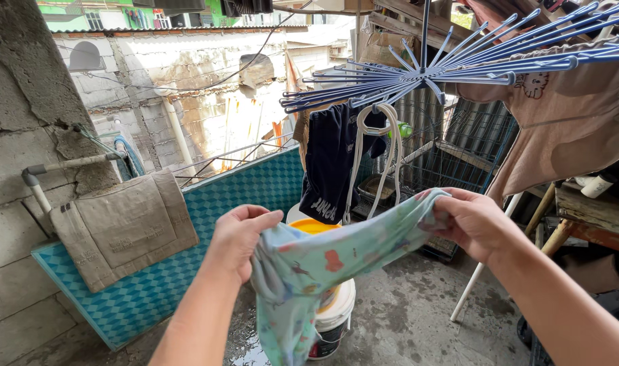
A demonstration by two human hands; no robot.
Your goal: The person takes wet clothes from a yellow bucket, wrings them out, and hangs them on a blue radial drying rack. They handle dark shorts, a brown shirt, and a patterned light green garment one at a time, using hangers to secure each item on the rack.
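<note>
I hold a wet, pale blue-green patterned garment (323, 268) stretched between both hands at chest height. My left hand (240, 238) grips its left edge, and my right hand (473, 222) grips its right edge. Above and behind it spreads a blue umbrella-style drying rack (452, 64) with many arms. A dark navy garment (330, 159) and a white cord loop (377, 156) hang from the rack's left arms. A beige shirt (560, 115) hangs from its right arms. Below the garment sits a white bucket (333, 318) with an orange lid partly hidden.
A brown mat (123, 227) drapes over a teal patterned low wall (248, 190) on the left. Rough concrete wall (18, 135) with a white pipe stands far left. A wire cage (452, 156) and wooden table (594, 210) are on the right. The concrete floor is wet.
</note>
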